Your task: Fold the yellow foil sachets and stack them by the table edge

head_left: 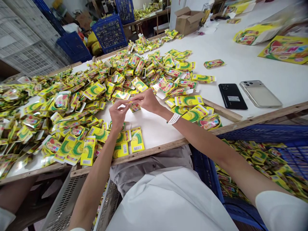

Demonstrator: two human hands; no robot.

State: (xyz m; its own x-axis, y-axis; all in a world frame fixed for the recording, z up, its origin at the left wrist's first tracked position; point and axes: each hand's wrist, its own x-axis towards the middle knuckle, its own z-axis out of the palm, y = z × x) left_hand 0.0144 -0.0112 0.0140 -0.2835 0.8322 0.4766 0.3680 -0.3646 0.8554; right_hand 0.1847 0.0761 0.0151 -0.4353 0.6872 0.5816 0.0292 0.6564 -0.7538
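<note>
My left hand (pixel 118 112) and my right hand (pixel 147 100) meet above the white table (pixel 240 64), fingertips pinched together on a small yellow-green packet (pixel 131 102) held between them. A white bead bracelet (pixel 174 118) sits on my right wrist. A large heap of the same yellow-green packets (pixel 79 93) covers the table to the left and beyond the hands. A few flat packets (pixel 137 139) lie at the near edge just below my left hand.
Two phones, a black phone (pixel 232 96) and a silver phone (pixel 260 93), lie face down at the right. A blue crate (pixel 264 134) with packets stands lower right. More blue crates (pixel 109 32) and a cardboard box (pixel 187 20) stand beyond. A grey crate (pixel 64 202) sits under the table.
</note>
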